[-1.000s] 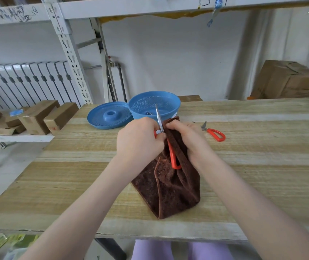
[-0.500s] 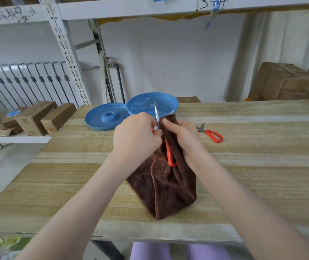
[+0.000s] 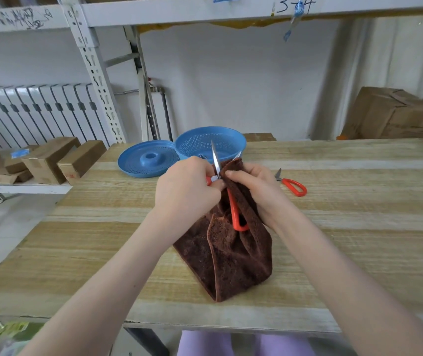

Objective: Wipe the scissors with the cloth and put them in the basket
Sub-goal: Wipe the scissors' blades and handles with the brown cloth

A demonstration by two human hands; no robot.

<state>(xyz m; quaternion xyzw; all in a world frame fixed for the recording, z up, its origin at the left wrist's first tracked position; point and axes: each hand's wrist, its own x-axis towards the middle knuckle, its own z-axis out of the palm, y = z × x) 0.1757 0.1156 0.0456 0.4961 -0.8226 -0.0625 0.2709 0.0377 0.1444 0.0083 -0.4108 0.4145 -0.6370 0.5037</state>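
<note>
Left grip (image 3: 187,188) is curled round the pivot end of the red-handled scissors (image 3: 234,214), blade up, just in front of the basket (image 3: 210,145). Right grip (image 3: 256,191) pinches the brown cloth (image 3: 231,260) against the blade. Head view, my read: wipe under way, basket drop not done, second pair (image 3: 291,185) lies untouched on the worktop (image 3: 359,227). Count: two scissors in plain sight, possibly metal tips inside the basket (can't tell), one cloth, one basket, one lid (image 3: 148,160).
</note>
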